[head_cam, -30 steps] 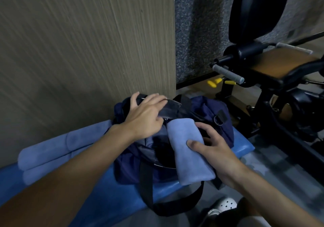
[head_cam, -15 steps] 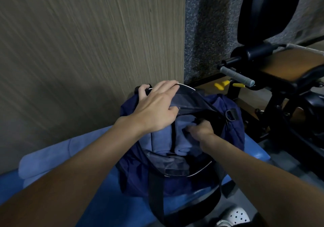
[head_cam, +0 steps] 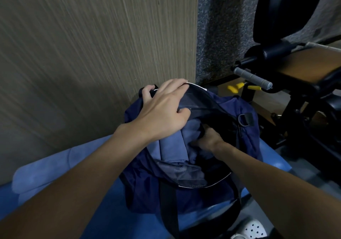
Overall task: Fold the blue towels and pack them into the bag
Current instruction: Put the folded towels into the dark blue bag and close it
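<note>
A navy bag [head_cam: 245, 142] sits open on a blue padded bench [head_cam: 103, 218]. My left hand [head_cam: 162, 113] grips the bag's far rim and holds the mouth open. Folded blue towels [head_cam: 171, 150] stand packed side by side inside it. My right hand [head_cam: 208, 139] is down inside the bag, fingers curled against a towel at the right of the stack; its fingertips are hidden in the dark interior. Two more rolled blue towels [head_cam: 44, 172] lie on the bench to the left of the bag.
A brown panelled wall [head_cam: 92, 45] rises right behind the bench. A black exercise machine [head_cam: 299, 83] with a grey handle [head_cam: 252, 76] stands to the right. The bag's black strap [head_cam: 168, 209] hangs over the bench front. A white shoe [head_cam: 252, 229] shows below.
My right hand carried the folded towel from above the bag's front down into the bag, then pushed deeper. My left hand lifted the rim higher.
</note>
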`<state>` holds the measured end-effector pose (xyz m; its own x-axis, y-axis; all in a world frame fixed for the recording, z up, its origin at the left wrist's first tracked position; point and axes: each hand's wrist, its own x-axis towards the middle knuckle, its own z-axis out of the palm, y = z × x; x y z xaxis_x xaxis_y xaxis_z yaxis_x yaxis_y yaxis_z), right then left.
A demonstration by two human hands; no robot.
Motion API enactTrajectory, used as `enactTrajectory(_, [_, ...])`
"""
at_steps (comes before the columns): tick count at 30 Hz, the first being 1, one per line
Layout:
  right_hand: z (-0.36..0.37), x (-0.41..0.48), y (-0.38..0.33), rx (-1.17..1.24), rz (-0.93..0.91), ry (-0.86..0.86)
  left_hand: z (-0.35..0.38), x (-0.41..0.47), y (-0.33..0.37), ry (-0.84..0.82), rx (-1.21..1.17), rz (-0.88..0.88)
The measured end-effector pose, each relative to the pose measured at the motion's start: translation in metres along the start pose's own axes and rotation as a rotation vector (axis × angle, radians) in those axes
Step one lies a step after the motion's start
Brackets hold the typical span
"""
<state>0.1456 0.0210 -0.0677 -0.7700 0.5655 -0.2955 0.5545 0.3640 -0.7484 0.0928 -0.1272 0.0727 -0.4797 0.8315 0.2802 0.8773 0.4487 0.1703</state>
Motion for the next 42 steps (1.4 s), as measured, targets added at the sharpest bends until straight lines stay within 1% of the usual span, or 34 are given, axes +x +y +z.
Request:
enactTrajectory(2, [0.004,-0.003,0.003,-0.154,-0.009,0.012,0.001,-0.003,-0.003,0.008,0.072,0.056])
enactTrajectory(4, [0.010,-0.006,0.007,-0.213,-0.022,0.083,0.001,-0.006,-0.008,0.015,0.174,0.121])
enactTrajectory(7, [0.020,-0.012,0.017,-0.127,-0.059,0.160,0.002,-0.010,-0.013,-0.016,0.227,0.150])
enactTrajectory(9, [0.021,-0.015,0.022,-0.070,-0.067,0.141,0.002,-0.011,-0.013,-0.017,0.227,0.155])
enactTrajectory(12, [0.014,-0.019,0.024,0.010,-0.108,0.066,0.003,-0.011,-0.013,-0.009,0.210,0.143])
enactTrajectory(16, [0.010,-0.018,0.026,0.100,-0.093,0.109,0.004,-0.011,-0.012,-0.011,0.195,0.141])
enactTrajectory(19, [0.014,-0.016,0.025,0.131,-0.076,0.059,0.004,-0.013,-0.013,-0.017,0.196,0.140])
enactTrajectory(22, [0.016,-0.013,0.026,0.135,-0.065,0.056,0.003,-0.014,-0.014,-0.033,0.208,0.144])
enactTrajectory(24, [0.017,-0.016,0.024,0.051,-0.076,0.038,0.002,-0.014,-0.016,-0.041,0.230,0.152])
enactTrajectory(28, [0.017,-0.033,0.023,-0.311,-0.176,-0.023,0.003,-0.018,-0.024,-0.052,0.275,0.193])
enactTrajectory(29, [0.018,-0.035,0.025,-0.353,-0.195,-0.023,0.004,-0.019,-0.025,-0.052,0.282,0.201])
enactTrajectory(36, [0.024,-0.036,0.023,-0.277,-0.186,-0.016,0.006,-0.024,-0.023,-0.048,0.259,0.196])
enactTrajectory(38, [0.024,-0.039,0.026,-0.354,-0.212,0.021,0.005,-0.025,-0.023,-0.050,0.259,0.192])
enactTrajectory(40, [0.025,-0.042,0.027,-0.480,-0.289,0.114,0.005,-0.026,-0.023,-0.055,0.256,0.195])
enactTrajectory(42, [0.026,-0.042,0.026,-0.578,-0.377,0.149,0.006,-0.026,-0.023,-0.064,0.258,0.200])
